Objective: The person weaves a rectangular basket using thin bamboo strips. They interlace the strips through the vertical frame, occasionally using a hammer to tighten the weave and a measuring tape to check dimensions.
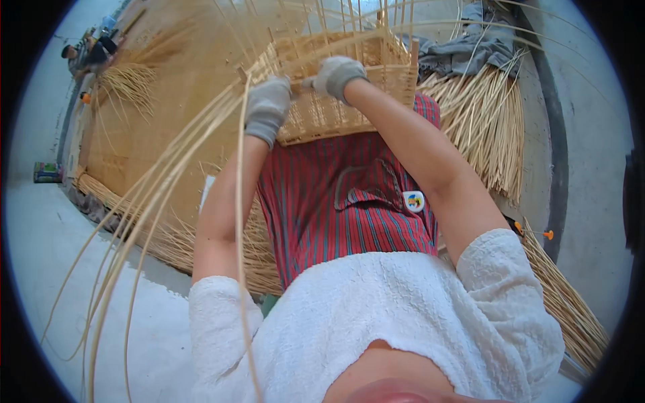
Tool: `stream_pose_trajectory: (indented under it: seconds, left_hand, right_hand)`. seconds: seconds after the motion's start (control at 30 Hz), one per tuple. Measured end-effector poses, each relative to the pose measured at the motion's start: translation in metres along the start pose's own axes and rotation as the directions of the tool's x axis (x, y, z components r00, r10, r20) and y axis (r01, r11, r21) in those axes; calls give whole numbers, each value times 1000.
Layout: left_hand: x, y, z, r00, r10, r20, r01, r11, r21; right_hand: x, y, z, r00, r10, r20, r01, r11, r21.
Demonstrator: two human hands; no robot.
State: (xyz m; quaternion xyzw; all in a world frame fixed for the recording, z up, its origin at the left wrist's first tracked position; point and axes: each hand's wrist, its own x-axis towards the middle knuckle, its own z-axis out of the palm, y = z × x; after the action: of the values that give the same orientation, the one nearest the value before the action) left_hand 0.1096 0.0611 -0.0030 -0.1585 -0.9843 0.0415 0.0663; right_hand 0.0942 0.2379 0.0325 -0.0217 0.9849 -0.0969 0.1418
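Observation:
A rectangular woven wicker basket [329,111] rests at my lap, with upright stakes rising from its far sides. My left hand [267,107], in a whitish-grey work glove, is closed at the basket's near left corner. My right hand [337,78], gloved the same way, curls over the near wall with its thumb pointing left; a pale, blurred strand runs beside its fingers. Both hands' fingertips are partly hidden. Long loose wicker strands [158,178] trail from the basket's left side by my left hand, sweeping down to the lower left.
Bundles of cut wicker lie on the right [487,127], at lower right [564,302] and under my left arm [252,248]. Grey cloth [470,50] covers one bundle. Beneath is a tan board [134,144]. A tin [48,172] stands far left. Another person [91,50] appears at upper left.

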Motion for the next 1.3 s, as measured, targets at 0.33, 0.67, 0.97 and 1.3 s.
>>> stream_pose_trajectory:
  seconds: [0.33,0.67,0.97,1.3]
  left_hand:
    - [0,10,-7,986,-130,101,127,991,37]
    - [-87,-82,57,941,-205,-270,116,943,-312]
    - [-56,-88,70,968,-178,-179,57,846,-530]
    - [-54,-102,81,987,-146,70,159,791,-591]
  right_hand:
    - [37,7,25,990,-120,-68,112,988,-104]
    - [-39,62,20,923,87,-375,302,437,847]
    - [-19,48,2,883,128,-452,470,-243,849]
    - [-57,89,70,966,141,-217,250,-298,921]
